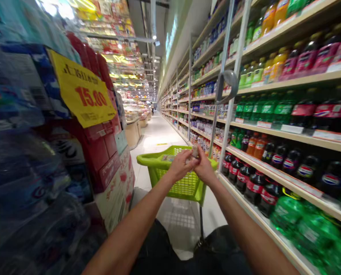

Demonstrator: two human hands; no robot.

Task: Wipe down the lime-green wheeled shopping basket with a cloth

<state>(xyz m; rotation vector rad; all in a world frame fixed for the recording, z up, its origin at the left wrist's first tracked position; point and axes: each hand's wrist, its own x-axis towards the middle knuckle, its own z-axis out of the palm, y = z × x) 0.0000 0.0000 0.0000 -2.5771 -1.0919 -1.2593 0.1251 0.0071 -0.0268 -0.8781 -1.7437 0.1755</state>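
I see both hands in close over the green basket (150,159): left hand (182,165), right hand (204,167), fingers narrowed around a small pale item (195,151). It sits between them at the fingertips, neither hand clearly nearer. Visible end points up and away; long axis too blurred to confirm.

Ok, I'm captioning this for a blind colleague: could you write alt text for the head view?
A person's left hand and right hand hold a small pale item, too blurred to name, at a green shopping basket in a supermarket aisle. Drink bottles fill shelves at right; stacked boxes and a yellow 15.00 sign stand at left.
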